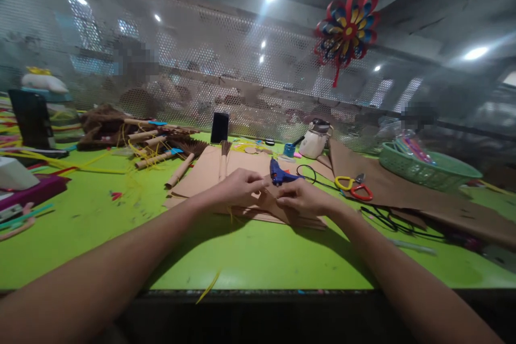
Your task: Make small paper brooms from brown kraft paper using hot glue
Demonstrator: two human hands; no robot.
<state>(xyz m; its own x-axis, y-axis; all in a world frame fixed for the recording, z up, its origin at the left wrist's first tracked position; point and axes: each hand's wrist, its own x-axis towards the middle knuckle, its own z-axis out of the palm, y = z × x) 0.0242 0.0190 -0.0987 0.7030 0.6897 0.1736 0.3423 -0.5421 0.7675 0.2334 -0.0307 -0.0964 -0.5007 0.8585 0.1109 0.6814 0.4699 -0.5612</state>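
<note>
Both hands are at the middle of the green table, over a stack of brown paper sheets [197, 174]. My left hand [241, 185] is closed, thumb and fingers pinching the edge of a piece of brown paper [268, 201]. On the other side of that piece, my right hand [300, 196] is closed on it too, fingers bent inward. Just beyond my fingers lies a blue glue gun [278, 173], with a black cord curling off to the right. A rolled paper stick with a fringed end [223, 158] rests on the sheets left of my hands.
Yellow-and-red-handled scissors [355, 185], a large brown paper sheet [363, 172] and a green basket [427, 169] are on the right. A white jar [313, 140] and phone [220, 128] stand behind. More paper rolls [155, 158] lie left. A perforated metal screen [242, 80] closes the back.
</note>
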